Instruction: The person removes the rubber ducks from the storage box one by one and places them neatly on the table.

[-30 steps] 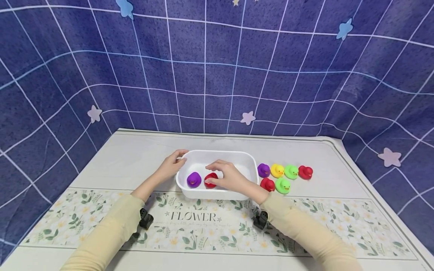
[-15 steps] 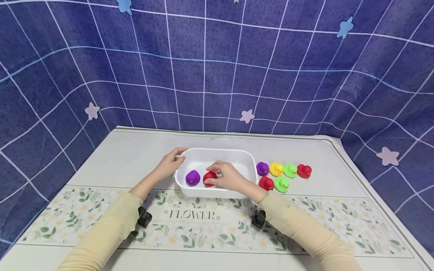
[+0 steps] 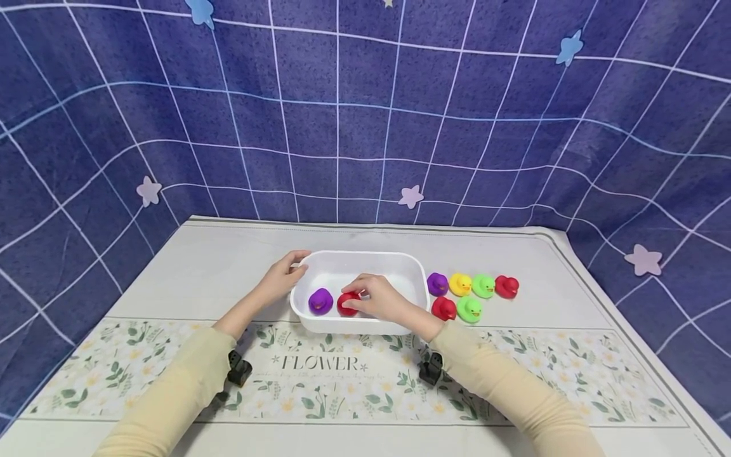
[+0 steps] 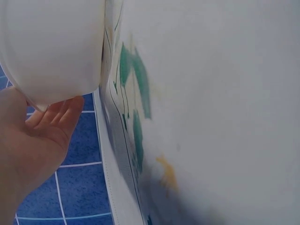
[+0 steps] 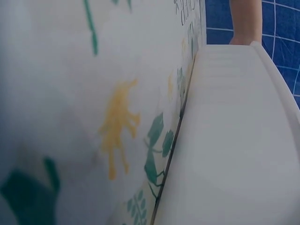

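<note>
A white plastic bin (image 3: 365, 325) stands on the table, with a purple rubber duck (image 3: 321, 301) in its left part. Beside that duck my right hand (image 3: 379, 299) reaches over the front rim and pinches a red rubber duck (image 3: 346, 309) between thumb and fingers, partly covering it. My left hand (image 3: 281, 278) holds the bin's left end. In the left wrist view the left hand (image 4: 42, 136) has its thumb up at the rim and its fingers against the end wall. The right wrist view shows the bin's outer wall (image 5: 234, 140), with the right hand out of sight.
Right of the bin sit several more rubber ducks: purple (image 3: 438, 284), yellow (image 3: 460, 285), green (image 3: 483, 286) and red (image 3: 506, 287) in a back row, red (image 3: 444, 309) and green (image 3: 469, 310) in front. A flower-print cloth (image 3: 342, 393) covers the table; a blue curtain (image 3: 365, 127) hangs behind.
The right hand's fingers have closed in on the red duck, which sits in about the same spot in the bin. The left hand stays at the bin's end. The view has shifted slightly.
</note>
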